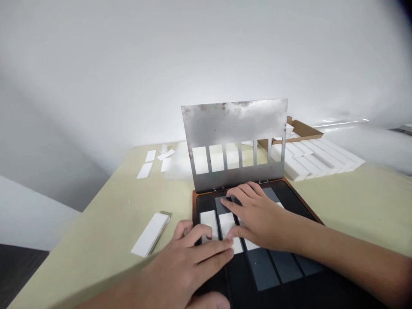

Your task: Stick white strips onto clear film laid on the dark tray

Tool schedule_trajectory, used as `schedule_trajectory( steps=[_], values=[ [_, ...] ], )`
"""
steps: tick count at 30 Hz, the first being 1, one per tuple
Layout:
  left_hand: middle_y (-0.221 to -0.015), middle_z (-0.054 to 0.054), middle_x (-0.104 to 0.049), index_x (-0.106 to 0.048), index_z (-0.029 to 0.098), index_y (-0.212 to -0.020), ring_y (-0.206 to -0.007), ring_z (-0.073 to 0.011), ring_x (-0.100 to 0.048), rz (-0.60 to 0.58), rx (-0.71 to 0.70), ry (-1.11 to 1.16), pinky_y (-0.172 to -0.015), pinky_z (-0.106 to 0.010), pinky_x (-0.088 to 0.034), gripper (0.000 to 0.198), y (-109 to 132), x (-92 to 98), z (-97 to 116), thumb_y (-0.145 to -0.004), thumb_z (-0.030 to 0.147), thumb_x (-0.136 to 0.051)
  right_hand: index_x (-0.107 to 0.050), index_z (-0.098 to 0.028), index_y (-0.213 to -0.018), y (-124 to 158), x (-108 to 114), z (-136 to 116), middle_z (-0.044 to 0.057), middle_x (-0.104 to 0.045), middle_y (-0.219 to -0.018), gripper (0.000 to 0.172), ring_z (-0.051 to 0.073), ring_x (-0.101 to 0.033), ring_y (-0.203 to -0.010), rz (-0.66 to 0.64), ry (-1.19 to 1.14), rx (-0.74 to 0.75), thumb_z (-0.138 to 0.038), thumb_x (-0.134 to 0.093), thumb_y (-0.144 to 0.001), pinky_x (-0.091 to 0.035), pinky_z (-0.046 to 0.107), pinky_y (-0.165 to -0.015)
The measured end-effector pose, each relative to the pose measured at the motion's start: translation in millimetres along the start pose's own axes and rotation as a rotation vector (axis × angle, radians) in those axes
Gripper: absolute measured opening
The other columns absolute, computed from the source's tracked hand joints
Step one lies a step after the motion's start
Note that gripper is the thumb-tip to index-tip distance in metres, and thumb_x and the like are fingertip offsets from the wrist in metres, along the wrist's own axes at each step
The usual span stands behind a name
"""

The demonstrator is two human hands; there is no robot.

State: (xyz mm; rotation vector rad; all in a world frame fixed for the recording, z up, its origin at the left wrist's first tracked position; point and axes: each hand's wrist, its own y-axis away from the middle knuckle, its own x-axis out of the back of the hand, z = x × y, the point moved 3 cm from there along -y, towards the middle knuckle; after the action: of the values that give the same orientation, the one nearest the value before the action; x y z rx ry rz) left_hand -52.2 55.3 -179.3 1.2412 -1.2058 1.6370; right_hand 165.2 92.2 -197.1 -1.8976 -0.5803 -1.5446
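Landmark: a black tray [206,204] on the pale worktop [354,206].
Held: white strips [209,223] lie inside the tray, under both hands.
Technique: flat, spread fingers bearing evenly seem the best way to keep each strip square.
Left hand [189,257]: open, reaching in from the tray's near edge, fingers across the strips.
Right hand [257,214]: open, angled in from the tray's right, fingertips pressing down.
Grip: neither hand closes on anything.
Behind tray: an upright steel plate [233,122] with 6 windows.
Left of tray: a stack of white strips [150,234].
Beyond tray, right: a pile of white bars [322,156].
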Motion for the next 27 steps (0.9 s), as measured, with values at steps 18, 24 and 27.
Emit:
schedule_trajectory(
  steps=[18, 24, 27],
  values=[
    [-0.126, -0.004, -0.075, -0.069, 0.02, -0.129, -0.1, -0.026, -0.059, 0.071, 0.064, -0.008, -0.087, -0.04, -0.034, 0.045, -4.2, 0.3, 2.1, -0.104, 0.056, -0.059, -0.07, -0.021, -0.127, -3.9, -0.8, -4.6, 0.004, -0.076, -0.109, 0.026, 0.024, -0.059, -0.106, 0.1, -0.198, 0.018, -0.022, -0.065, -0.101, -0.027, 0.047, -0.108],
    [-0.123, -0.006, -0.075, -0.068, 0.02, -0.131, -0.1, -0.0265, -0.059, 0.067, 0.081, 0.006, -0.087, -0.04, -0.035, 0.043, -2.3, -1.4, 2.4, -0.104, 0.053, -0.061, -0.076, -0.023, -0.09, -0.4, -1.5, -4.7, 0.0, -0.075, -0.093, 0.019, 0.021, -0.057, -0.099, 0.124, -0.104, 0.111, -0.022, -0.061, -0.103, -0.022, 0.048, -0.112],
    [-0.123, -0.005, -0.075, -0.068, 0.021, -0.131, -0.102, -0.0265, -0.059, 0.065, 0.085, 0.019, -0.087, -0.04, -0.035, 0.041, -2.5, -1.3, 3.7, -0.103, 0.05, -0.062, -0.075, -0.023, -0.091, 1.5, -2.0, -6.5, 0.001, -0.073, -0.087, 0.019, 0.022, -0.056, -0.099, 0.105, -0.04, 0.138, -0.021, -0.061, -0.103, -0.019, 0.051, -0.115]
  ],
)
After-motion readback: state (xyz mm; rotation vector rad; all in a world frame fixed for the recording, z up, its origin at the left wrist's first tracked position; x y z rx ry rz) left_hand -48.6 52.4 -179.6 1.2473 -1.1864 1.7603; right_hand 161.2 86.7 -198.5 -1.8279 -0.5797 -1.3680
